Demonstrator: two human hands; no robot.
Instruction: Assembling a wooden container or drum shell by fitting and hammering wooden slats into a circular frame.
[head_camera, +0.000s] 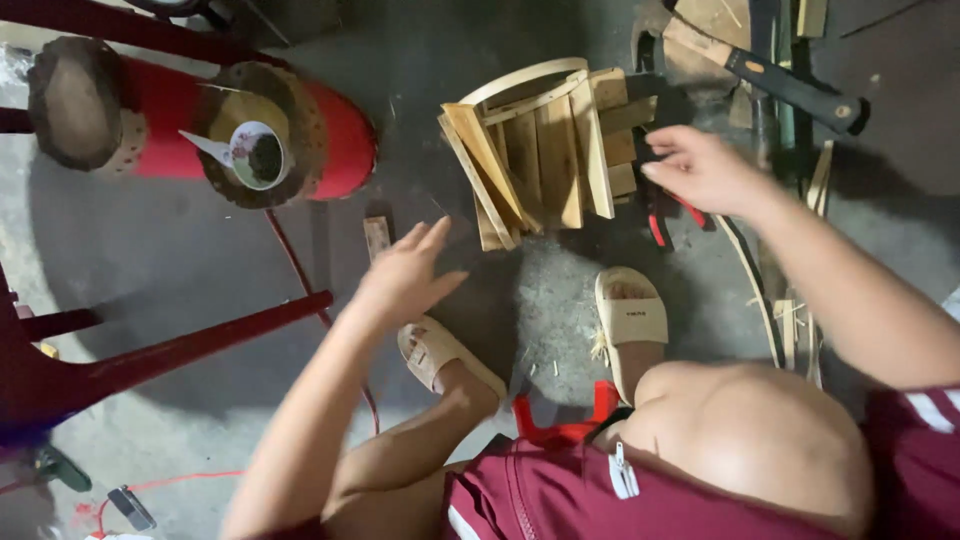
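My left hand (408, 272) hovers open above the concrete floor, fingers spread, just left of a small wooden slat frame (545, 150) lying on the ground. A short wood offcut (376, 236) lies under its fingertips. My right hand (700, 168) reaches in from the right, fingers loosely curled, at the frame's right edge beside a red-handled tool (668, 215). It holds nothing that I can see. I sit low, knees apart, beige sandals (630, 312) on both feet.
A red stool with round wood-slice tops (265, 135) lies at upper left, with a paper cup (257, 155) on it. A hatchet with a black handle (790, 85) rests at top right. Thin wood strips (790, 320) lie at right; red chair legs (180, 350) at left.
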